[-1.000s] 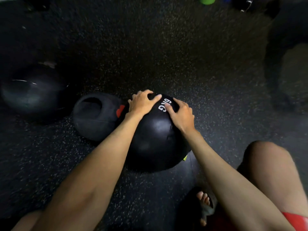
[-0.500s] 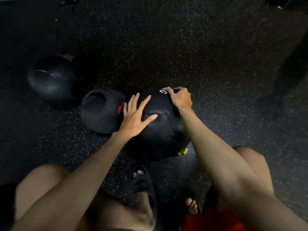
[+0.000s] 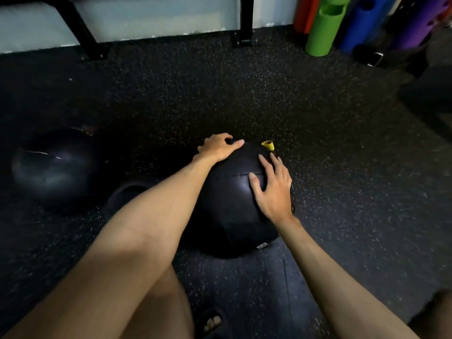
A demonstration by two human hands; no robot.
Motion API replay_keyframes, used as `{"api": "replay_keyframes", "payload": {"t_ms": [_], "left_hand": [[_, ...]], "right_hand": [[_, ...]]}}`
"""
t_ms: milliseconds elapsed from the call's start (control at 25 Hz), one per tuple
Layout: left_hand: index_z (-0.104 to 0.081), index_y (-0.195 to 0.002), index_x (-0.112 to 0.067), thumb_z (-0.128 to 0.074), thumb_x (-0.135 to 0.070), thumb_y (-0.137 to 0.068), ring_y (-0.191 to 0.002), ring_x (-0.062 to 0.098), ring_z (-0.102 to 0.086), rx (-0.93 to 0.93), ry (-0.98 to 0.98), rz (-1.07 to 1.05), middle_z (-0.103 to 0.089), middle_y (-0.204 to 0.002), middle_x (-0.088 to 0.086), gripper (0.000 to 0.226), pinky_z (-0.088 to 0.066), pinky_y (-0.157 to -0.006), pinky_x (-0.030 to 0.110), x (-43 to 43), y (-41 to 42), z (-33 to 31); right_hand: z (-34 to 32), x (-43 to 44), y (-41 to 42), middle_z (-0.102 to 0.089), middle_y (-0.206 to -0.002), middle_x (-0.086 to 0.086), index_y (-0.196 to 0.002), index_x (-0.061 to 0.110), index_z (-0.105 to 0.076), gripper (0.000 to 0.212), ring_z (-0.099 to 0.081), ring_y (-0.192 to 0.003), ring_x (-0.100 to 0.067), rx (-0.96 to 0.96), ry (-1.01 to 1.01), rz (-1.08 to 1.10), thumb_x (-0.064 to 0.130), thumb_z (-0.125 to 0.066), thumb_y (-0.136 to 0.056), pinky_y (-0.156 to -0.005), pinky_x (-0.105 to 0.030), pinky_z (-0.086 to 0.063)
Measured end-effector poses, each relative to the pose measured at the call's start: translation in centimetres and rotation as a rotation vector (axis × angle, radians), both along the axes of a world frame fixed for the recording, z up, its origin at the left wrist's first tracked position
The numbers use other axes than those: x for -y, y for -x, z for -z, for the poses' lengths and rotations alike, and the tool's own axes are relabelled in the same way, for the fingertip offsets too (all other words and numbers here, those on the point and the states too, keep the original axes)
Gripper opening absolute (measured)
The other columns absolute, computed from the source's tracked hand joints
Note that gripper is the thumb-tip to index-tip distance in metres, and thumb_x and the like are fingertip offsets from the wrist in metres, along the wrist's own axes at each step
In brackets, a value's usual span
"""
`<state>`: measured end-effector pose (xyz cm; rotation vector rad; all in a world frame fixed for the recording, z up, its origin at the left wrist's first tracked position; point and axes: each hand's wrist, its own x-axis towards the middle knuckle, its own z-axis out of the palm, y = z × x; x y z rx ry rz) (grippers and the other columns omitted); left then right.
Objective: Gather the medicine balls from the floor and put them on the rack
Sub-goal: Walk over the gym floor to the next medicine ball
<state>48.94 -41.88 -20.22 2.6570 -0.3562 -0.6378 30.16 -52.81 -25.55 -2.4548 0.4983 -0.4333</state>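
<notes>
From the head view, the person crouches over a black medicine ball (image 3: pixel 232 201) that sits on the speckled rubber floor (image 3: pixel 330 148), right in front of their knees. By my reckoning this is the pick-up step for this one ball: both hands are on it, but it looks to be resting on the floor and not yet lifted. The left grip (image 3: pixel 219 147) lies over the far top of the ball, fingers bent down round the crown and thumb stretched out along the surface, so it is closed onto the ball rather than just laid there. The right grip (image 3: pixel 274 189) is wide open, palm and straight, spread fingers pressed flat against the ball's right shoulder, holding nothing by curl alone. A small yellow tab (image 3: pixel 267 145) sticks up from the ball just past the right fingertips. I'd judge the next move calls for both hands to slide lower and wider, under the ball's belly, because a palm on top gives no lift on something this round and smooth. Then it needs carrying to the black rack legs (image 3: pixel 83 37) by the far wall. A second dark ball (image 3: pixel 53 167) lies well to the left, and a third ball (image 3: pixel 127 192) shows just beside the first, half hidden by the left forearm. Coloured foam rollers (image 3: pixel 322 30) stand in the far right corner.
</notes>
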Motion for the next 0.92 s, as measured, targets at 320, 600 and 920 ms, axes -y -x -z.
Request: {"api": "replay_keyframes", "payload": {"t_ms": [320,600,920], "left_hand": [[-0.010,-0.157,-0.030,-0.041,-0.065,-0.093,-0.152,0.033,0.001,0.108,0.059,0.222,-0.002,-0.165,0.016,0.079,-0.006,-0.120,0.061,-5.5,2.2,0.0],[0.001,-0.158,-0.029,-0.033,-0.087,-0.078,-0.152,0.027,0.015,0.310,0.130,0.287,0.011,-0.165,0.013,0.106,0.002,-0.118,0.063,-6.9,2.3,2.4],[-0.026,-0.150,-0.046,-0.031,-0.090,-0.073,-0.149,0.024,-0.019,0.335,0.053,0.007,-0.026,-0.161,0.002,0.089,-0.023,-0.116,0.059,-0.4,-7.7,2.3]], "right_hand": [[-3.4,1.3,-9.3,-0.030,-0.161,-0.003,-0.151,0.037,-0.036,0.059,-0.021,-0.150,-0.027,-0.283,-0.076,0.055,0.062,-0.036,-0.098,-0.120,-0.055,-0.018],[-3.5,4.3,-19.5,-0.054,-0.143,-0.007,-0.139,0.032,-0.054,0.062,-0.043,-0.135,-0.034,-0.407,-0.186,0.093,0.069,-0.044,-0.090,-0.110,-0.059,-0.029],[-2.4,8.9,-22.9,-0.046,-0.151,-0.007,-0.144,0.026,-0.050,0.059,-0.039,-0.141,-0.027,-0.232,-0.177,-0.129,0.059,-0.039,-0.097,-0.117,-0.050,-0.030]]}}
